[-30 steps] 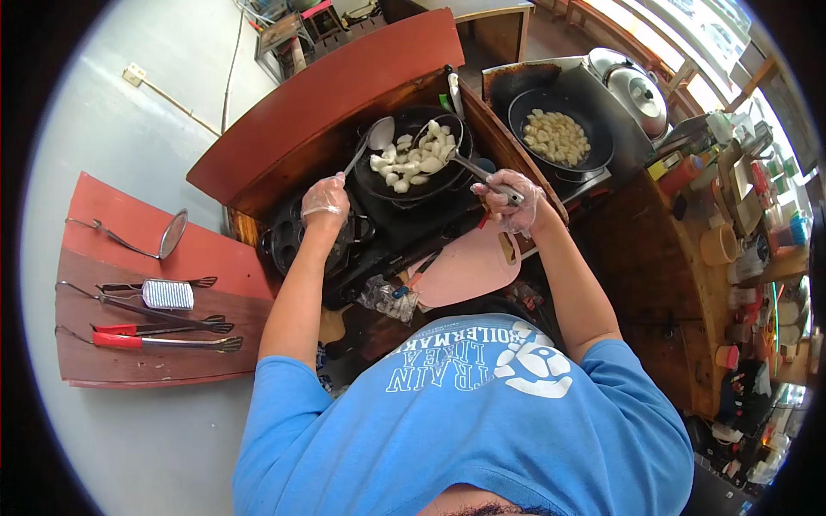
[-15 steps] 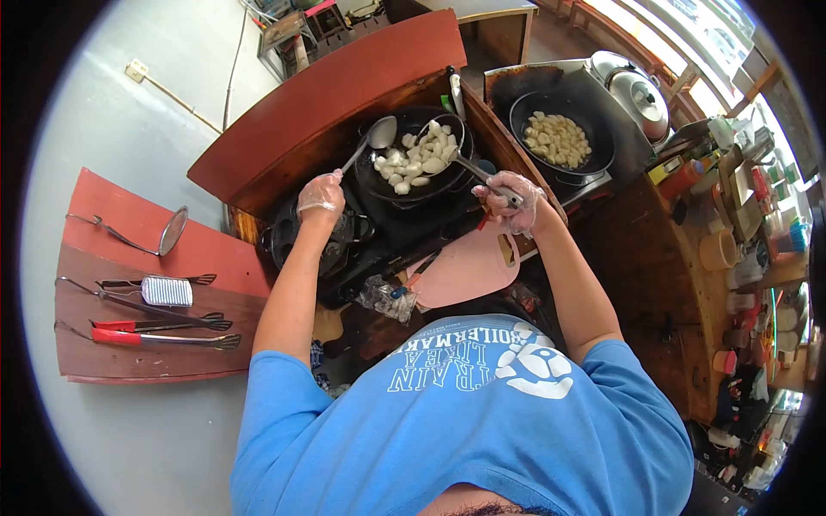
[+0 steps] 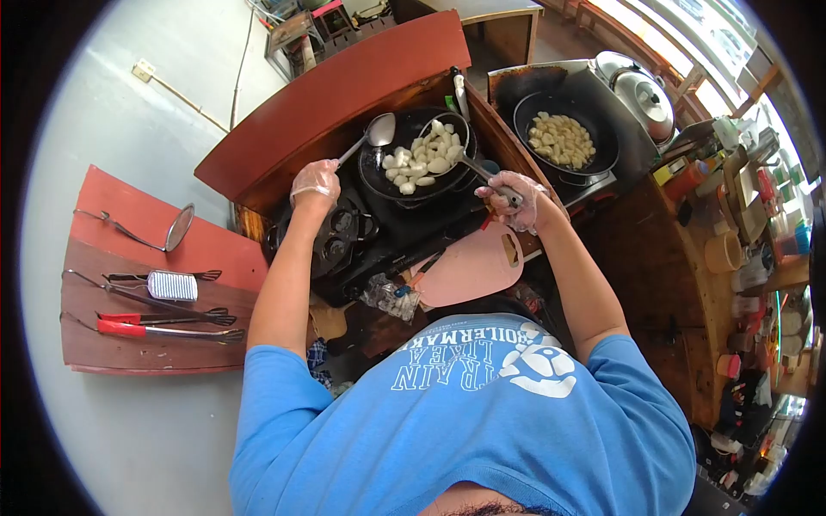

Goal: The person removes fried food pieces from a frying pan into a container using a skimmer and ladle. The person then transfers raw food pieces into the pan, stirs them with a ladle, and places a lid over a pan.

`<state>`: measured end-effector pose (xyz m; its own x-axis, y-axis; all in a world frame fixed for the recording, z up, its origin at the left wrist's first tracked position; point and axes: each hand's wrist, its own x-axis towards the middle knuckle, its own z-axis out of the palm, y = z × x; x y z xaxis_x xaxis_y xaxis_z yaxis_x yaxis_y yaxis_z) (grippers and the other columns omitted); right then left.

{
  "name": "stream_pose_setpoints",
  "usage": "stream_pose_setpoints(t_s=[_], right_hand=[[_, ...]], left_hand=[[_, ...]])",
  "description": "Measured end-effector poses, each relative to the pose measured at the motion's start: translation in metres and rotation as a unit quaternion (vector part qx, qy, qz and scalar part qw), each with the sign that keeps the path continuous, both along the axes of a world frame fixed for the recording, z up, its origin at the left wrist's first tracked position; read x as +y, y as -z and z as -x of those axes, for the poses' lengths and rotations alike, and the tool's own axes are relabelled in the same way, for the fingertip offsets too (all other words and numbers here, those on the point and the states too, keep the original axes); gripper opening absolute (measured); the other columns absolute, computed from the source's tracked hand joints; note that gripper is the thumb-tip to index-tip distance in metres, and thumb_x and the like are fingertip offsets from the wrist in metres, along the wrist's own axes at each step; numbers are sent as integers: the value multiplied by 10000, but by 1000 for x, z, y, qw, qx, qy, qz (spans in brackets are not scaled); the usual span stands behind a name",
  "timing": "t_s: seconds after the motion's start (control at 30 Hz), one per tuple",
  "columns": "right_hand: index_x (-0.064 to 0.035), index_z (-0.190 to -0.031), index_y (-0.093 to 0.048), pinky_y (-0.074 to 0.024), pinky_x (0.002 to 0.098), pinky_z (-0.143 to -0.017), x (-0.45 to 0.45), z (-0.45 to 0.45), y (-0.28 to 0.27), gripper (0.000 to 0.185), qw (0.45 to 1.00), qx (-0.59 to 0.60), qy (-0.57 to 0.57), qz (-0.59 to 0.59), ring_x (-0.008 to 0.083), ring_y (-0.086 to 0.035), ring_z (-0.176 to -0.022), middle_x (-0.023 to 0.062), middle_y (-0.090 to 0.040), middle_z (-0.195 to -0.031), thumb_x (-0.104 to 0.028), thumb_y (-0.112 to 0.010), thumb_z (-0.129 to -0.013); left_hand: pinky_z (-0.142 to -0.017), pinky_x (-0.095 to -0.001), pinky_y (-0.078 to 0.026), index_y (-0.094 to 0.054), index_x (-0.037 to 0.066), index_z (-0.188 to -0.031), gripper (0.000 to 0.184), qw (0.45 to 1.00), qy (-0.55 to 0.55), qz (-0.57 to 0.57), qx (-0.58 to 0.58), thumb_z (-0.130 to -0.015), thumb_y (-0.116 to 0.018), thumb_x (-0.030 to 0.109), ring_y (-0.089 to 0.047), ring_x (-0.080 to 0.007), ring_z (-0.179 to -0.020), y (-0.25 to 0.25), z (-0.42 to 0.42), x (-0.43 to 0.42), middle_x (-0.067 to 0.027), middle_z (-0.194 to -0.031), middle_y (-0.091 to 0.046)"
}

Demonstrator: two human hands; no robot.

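Left hand (image 3: 316,184) clamps a spatula (image 3: 381,130), right hand (image 3: 516,203) a strainer (image 3: 469,161); white pieces (image 3: 416,162), perhaps partly scooped, lie toward the pan (image 3: 371,179)'s right edge.

Black stove surface (image 3: 397,227) is hogging the middle here: a dark wok (image 3: 371,176) is sitting on it, and a dark moulded pan (image 3: 334,245) with round hollows is resting nearby, to the left. Over on the right, a second stove (image 3: 635,143) is holding another dark pan (image 3: 606,162). Further right, a wooden surface (image 3: 695,267) is carrying loads of tubs (image 3: 722,252) and bits, mostly too small to make out tbh.
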<state>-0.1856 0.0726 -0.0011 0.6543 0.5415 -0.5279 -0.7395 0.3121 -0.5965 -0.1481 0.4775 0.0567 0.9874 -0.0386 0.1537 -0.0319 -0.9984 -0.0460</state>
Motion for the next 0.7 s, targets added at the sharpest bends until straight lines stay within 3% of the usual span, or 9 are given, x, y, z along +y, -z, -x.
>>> stream_pose_setpoints(t_s=[0.2,0.3,0.33,0.37,0.43,0.47,0.5,0.57,0.7], right_hand=[[0,-996,-645,-428,301,-455,-12,-8,-20,290,987,-44,-43,149,117,-463,-453,-9,-524,-545,-217,-622,-806],[-4,-985,-648,-452,313,-457,-21,-12,-30,280,968,-122,-88,200,120,-474,-467,-6,-525,-553,-217,-626,-806],[2,-966,-647,-456,320,-443,-20,-14,-34,269,961,-109,-86,238,130,-483,-478,0,-508,-556,-216,-620,-810],[2,-966,-647,-456,320,-443,-21,-15,-37,269,961,-108,-89,238,130,-483,-478,0,-508,-556,-216,-620,-810],[2,-941,-649,-449,316,-440,-26,-17,-41,252,950,-137,-125,251,144,-479,-476,6,-487,-559,-213,-610,-817],[4,-932,-654,-454,318,-450,-28,-18,-40,250,947,-136,-136,256,151,-468,-477,10,-466,-559,-214,-601,-823],[4,-932,-654,-454,318,-450,-28,-18,-40,250,947,-136,-136,256,151,-468,-477,10,-466,-559,-214,-601,-823],[-9,-934,-664,-461,320,-458,-29,-16,-41,238,950,-122,-137,252,151,-461,-474,5,-469,-560,-210,-600,-824],[-16,-946,-670,-458,322,-459,-29,-11,-36,235,954,-96,-121,258,143,-462,-471,4,-482,-561,-210,-602,-833]], left_hand=[[-898,-428,-540,-741,84,-1000,250,991,-77,-30,106,-863,-535,127,-672,-348,-1002,-29,12,-25,-164,-1059,-699],[-944,-424,-525,-744,122,-1061,265,978,-2,-81,195,-849,-586,145,-643,-332,-1093,-27,-3,-13,-155,-1116,-689],[-803,-376,-565,-735,50,-882,204,989,22,-31,141,-825,-555,127,-699,-310,-886,-27,6,-9,-124,-981,-723],[-803,-376,-565,-735,50,-882,204,989,20,-30,142,-825,-555,127,-699,-310,-886,-18,-4,5,-124,-981,-723],[-615,-361,-536,-750,74,-872,171,944,25,53,325,-813,-599,128,-668,-241,-662,-3,-26,25,-115,-819,-719],[-468,-343,-425,-750,90,-879,126,920,-96,200,325,-800,-653,106,-542,-151,-514,0,-20,23,-75,-666,-650],[-468,-343,-425,-750,90,-879,126,919,-96,200,325,-800,-653,106,-542,-151,-514,0,-12,17,-75,-666,-650],[-433,-319,-363,-736,105,-894,118,837,-215,379,331,-795,-680,69,-496,-113,-496,1,-2,3,-38,-636,-611],[-443,-295,-320,-736,107,-943,144,782,-238,457,351,-809,-688,88,-418,-102,-469,9,2,9,-8,-606,-561]])
